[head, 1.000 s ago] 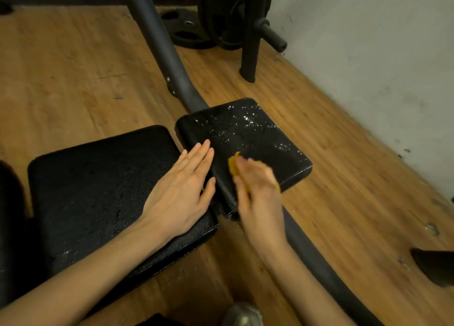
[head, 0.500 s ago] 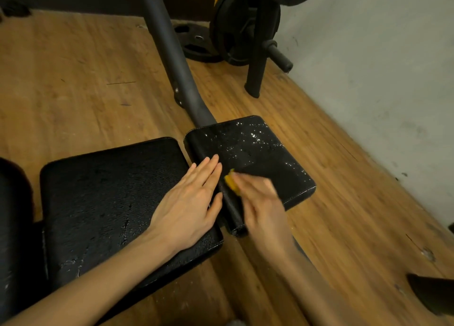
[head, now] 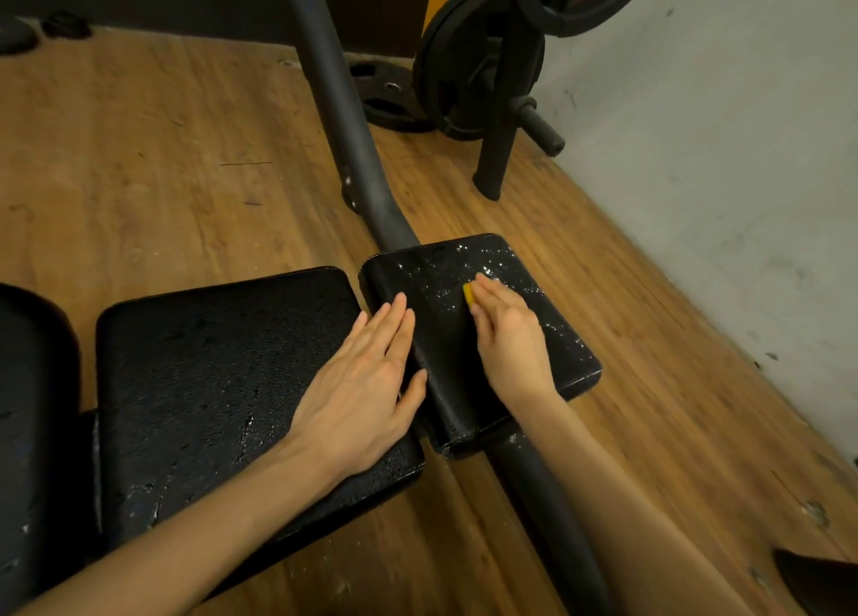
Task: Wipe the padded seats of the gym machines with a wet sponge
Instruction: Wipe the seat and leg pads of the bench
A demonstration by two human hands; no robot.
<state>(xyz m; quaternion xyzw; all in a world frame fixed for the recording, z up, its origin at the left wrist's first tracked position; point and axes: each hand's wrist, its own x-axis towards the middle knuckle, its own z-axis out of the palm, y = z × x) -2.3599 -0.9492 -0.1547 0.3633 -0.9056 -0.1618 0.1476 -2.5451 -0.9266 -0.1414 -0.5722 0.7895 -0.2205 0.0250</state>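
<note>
Black padding fills the middle of the scene: a large seat pad at about eight o'clock and a smaller pad at about three o'clock, split by a narrow gap. The left hand lies flat on the large pad's right edge, fingers straight and close together, tips reaching over the gap onto the small pad's near rim. The right hand presses a yellow sponge onto the small pad, fingers extended over it so only a sliver of yellow shows at the fingertips. Wet beads glisten across the pad toward one o'clock, right up to its far edge. A dark frame tube runs from twelve o'clock under the small pad and out toward five o'clock. Wooden floor lies open at ten o'clock; at two o'clock a grey wall closes in, with weight plates on a rack near one o'clock.
</note>
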